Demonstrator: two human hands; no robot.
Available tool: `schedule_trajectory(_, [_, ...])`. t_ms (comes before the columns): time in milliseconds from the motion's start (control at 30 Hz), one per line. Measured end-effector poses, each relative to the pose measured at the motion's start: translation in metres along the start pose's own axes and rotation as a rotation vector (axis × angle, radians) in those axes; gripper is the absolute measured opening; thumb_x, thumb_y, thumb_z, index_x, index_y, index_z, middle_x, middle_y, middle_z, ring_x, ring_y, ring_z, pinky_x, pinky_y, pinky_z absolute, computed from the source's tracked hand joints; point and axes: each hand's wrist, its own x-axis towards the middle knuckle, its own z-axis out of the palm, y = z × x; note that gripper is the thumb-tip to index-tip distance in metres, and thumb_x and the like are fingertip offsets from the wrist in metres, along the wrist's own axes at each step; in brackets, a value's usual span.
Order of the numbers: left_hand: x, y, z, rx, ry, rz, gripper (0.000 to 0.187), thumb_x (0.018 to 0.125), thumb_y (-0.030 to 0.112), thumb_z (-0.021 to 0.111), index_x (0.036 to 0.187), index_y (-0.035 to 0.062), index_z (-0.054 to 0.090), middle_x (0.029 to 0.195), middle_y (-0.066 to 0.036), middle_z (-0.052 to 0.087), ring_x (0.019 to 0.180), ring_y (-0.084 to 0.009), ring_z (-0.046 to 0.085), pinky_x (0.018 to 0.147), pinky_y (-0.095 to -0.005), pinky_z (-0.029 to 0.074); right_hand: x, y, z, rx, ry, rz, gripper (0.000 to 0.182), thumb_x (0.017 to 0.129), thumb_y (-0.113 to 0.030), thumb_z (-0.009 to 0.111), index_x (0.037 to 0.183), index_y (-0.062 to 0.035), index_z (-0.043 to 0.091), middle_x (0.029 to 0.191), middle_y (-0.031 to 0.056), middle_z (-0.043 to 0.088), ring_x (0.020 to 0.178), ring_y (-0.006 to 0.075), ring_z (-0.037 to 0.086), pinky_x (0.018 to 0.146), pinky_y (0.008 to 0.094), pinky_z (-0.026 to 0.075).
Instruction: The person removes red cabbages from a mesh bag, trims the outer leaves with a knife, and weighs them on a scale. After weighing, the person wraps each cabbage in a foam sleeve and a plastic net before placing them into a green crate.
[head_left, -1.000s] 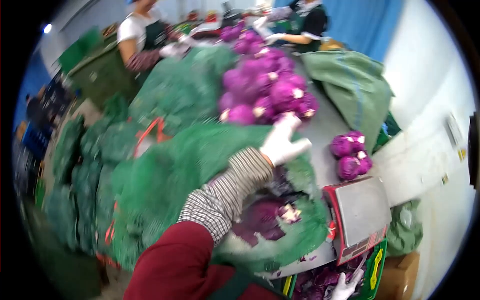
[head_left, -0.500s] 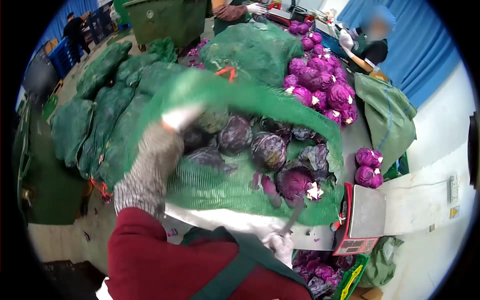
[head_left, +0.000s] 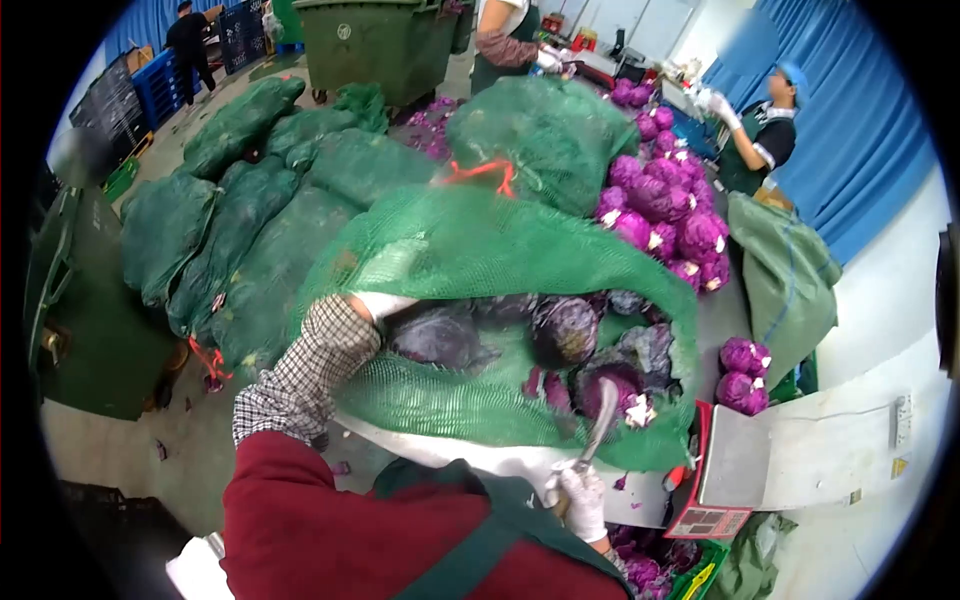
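My left hand (head_left: 385, 303), in a white glove, reaches in under the upper layer of a green mesh bag (head_left: 480, 240); the netting covers its fingers. In my gloved right hand (head_left: 578, 498) is a knife (head_left: 603, 415) with a curved blade pointing up over the bag's near edge. Inside the bag's mouth lie dark-leaved red cabbages, one large head (head_left: 436, 337) close to my left hand and another (head_left: 565, 330) farther right. A trimmed purple cabbage (head_left: 612, 388) with a pale cut stem sits just behind the blade, loose outer leaves (head_left: 645, 352) beside it.
Full mesh bags (head_left: 240, 220) are heaped on the left. Trimmed cabbages (head_left: 665, 195) are piled at the back right. At right stands a red scale (head_left: 735, 455), above a green crate (head_left: 705, 570) of cabbage pieces. Co-workers (head_left: 765, 130) stand across the table; a wheeled bin (head_left: 375, 50) is behind.
The raised mesh has sunk lower over the cabbages, with my left hand still beneath it. The knife blade has tilted more upright. My view has shifted, showing more of the background.
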Motion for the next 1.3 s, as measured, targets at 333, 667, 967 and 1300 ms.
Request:
schedule_trajectory(333, [-0.118,0.053,0.065,0.038,-0.060,0.209,0.086,0.060,0.046,0.078,0.127,0.0011,0.046,0.124,-0.018,0.046,0.116,-0.0358,0.043,0.099,-0.0453,0.034,0.015,0.004,-0.002,-0.134,-0.105,-0.044,0.021,0.090,-0.019,0.059,0.102,-0.0009,0.057,0.077,0.0064,0.062,0.056,0.0118,0.054,0.051,0.0237,0.045])
schedule_trajectory(667, [-0.079,0.116,0.111,-0.391,-0.089,0.521,0.075,0.072,0.041,0.074,0.128,0.0003,0.046,0.138,-0.021,0.039,0.123,-0.0350,0.042,0.104,-0.0443,0.034,0.022,0.001,-0.014,-0.086,0.025,-0.094,0.016,0.091,-0.017,0.059,0.098,-0.0028,0.060,0.072,0.0037,0.061,0.053,0.0097,0.052,0.048,0.0237,0.044])
schedule_trajectory(967, [-0.108,0.017,-0.013,0.093,0.860,0.002,0.026,0.074,0.013,0.074,0.095,0.0013,0.063,0.093,-0.012,0.065,0.080,-0.0220,0.062,0.073,-0.0304,0.050,0.027,0.018,-0.025,-0.092,0.083,-0.208,0.017,0.091,-0.017,0.058,0.101,-0.0034,0.057,0.076,0.0077,0.062,0.048,0.0094,0.050,0.043,0.0216,0.039])
schedule_trajectory(1300, [-0.173,-0.153,0.053,-0.270,0.241,-0.579,0.036,0.087,0.022,0.060,0.115,0.0005,0.055,0.105,-0.011,0.063,0.092,-0.0280,0.060,0.082,-0.0363,0.049,0.043,0.010,-0.017,-0.364,0.220,-0.304,0.011,0.091,-0.015,0.058,0.095,-0.0049,0.058,0.064,0.0010,0.058,0.052,0.0073,0.052,0.049,0.0213,0.041])
